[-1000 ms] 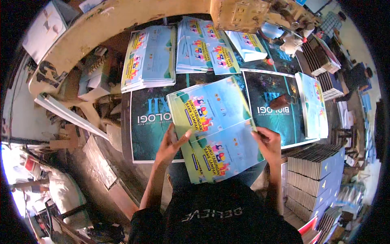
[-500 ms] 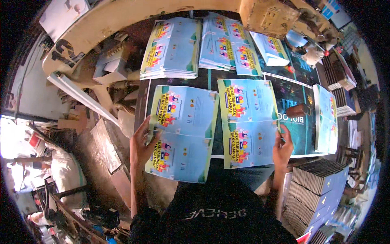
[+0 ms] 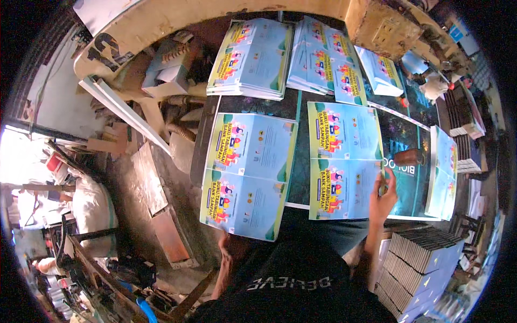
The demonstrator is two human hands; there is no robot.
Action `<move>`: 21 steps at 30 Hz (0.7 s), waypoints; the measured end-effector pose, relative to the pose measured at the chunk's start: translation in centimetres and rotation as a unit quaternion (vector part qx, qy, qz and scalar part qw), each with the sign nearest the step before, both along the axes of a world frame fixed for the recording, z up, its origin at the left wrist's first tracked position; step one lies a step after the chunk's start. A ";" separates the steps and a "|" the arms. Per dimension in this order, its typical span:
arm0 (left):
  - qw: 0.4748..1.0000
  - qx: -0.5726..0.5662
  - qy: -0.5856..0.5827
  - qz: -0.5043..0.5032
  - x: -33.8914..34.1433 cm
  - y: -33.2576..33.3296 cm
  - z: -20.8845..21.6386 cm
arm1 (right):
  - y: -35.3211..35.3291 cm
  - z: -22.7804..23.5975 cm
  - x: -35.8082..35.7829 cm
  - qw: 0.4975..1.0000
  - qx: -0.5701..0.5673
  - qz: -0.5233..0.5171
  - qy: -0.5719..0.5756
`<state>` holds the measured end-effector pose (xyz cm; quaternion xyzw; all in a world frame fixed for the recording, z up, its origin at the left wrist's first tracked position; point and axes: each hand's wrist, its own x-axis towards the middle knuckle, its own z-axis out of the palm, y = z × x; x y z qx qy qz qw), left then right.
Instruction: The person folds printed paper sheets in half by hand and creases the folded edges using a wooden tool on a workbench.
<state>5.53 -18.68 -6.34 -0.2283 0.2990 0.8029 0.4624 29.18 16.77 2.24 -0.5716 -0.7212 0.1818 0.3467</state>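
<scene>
Two blue and yellow printed cover sheets lie side by side at the table's near edge, each bearing two cover prints. My right hand (image 3: 383, 195) is at the right edge of the right cover sheet (image 3: 344, 161), with its fingers curled against that edge. My left hand (image 3: 230, 246) is low, just below the near edge of the left cover sheet (image 3: 247, 175). The sheet and shadow hide its fingers, so I cannot see what they do. The left sheet juts out past the table edge toward me.
Farther back lie a left stack (image 3: 250, 59) and a middle stack (image 3: 323, 62) of the same sheets. More sheets (image 3: 442, 175) lie at the right, near a brown block (image 3: 407, 157). Bound book blocks (image 3: 423, 264) are piled beside my right arm. A curved machine frame (image 3: 215, 13) spans the back.
My left hand has left the left sheet's side edge and dropped to below its near edge. The right hand stays by the right sheet's edge. The whole view has shifted slightly.
</scene>
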 end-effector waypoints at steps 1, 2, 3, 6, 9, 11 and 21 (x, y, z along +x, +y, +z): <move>0.983 -0.164 0.069 -0.044 -0.3 -0.3 -0.8 | -0.3 0.1 -0.4 0.999 -0.035 -0.016 -0.006; 0.983 -0.161 0.073 -0.044 -1.0 -0.2 -0.4 | -0.3 -0.7 -0.6 0.999 -0.032 -0.017 -0.002; 0.938 -0.257 0.188 -0.137 -1.7 0.8 1.3 | -0.3 -0.4 0.4 0.999 0.038 -0.021 0.017; 0.848 -0.390 0.322 -0.159 -2.9 3.5 11.1 | -0.2 -2.1 1.1 0.995 0.083 -0.034 0.031; 0.823 -0.392 0.383 -0.152 -7.1 -0.4 11.0 | -0.6 -0.8 -0.1 0.994 0.101 -0.004 0.045; 0.774 -0.414 0.457 -0.144 -10.1 -1.5 10.7 | -0.2 -2.1 0.8 0.995 0.102 -0.011 0.014; 0.942 0.048 0.331 0.016 -15.8 9.6 2.5 | -0.5 -1.2 1.2 0.994 0.107 -0.003 0.020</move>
